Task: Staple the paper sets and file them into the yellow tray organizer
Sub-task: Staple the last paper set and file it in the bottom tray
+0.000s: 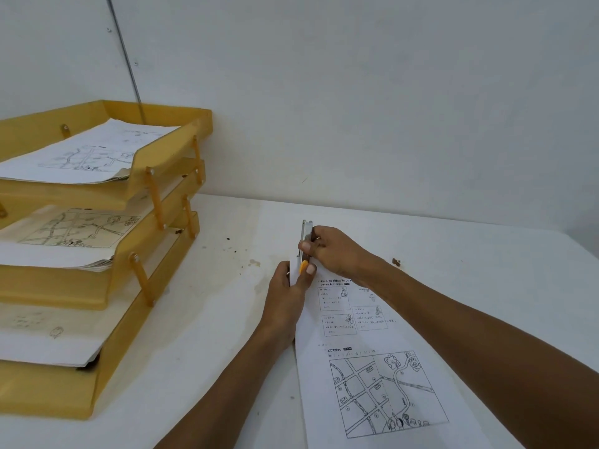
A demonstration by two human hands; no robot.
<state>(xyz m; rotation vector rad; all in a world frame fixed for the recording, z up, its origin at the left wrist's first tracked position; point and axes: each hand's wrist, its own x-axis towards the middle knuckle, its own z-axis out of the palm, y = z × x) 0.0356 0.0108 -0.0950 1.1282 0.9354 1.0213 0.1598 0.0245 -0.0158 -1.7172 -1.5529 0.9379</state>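
1. Right hand: fingers and thumb curled round the upper metal part of the stapler, which stands nearly upright.
2. Left hand: thumb and fingers pinch the far left corner of the paper set; the thumb tip touches the stapler's orange end.
3. Paper set: lies on the white table, map sheet uppermost, partly under the right forearm.
4. Yellow tray organizer: three tiers at the left, well apart from the hands, each holding printed sheets.

both hands grip stapler | on paper set corner
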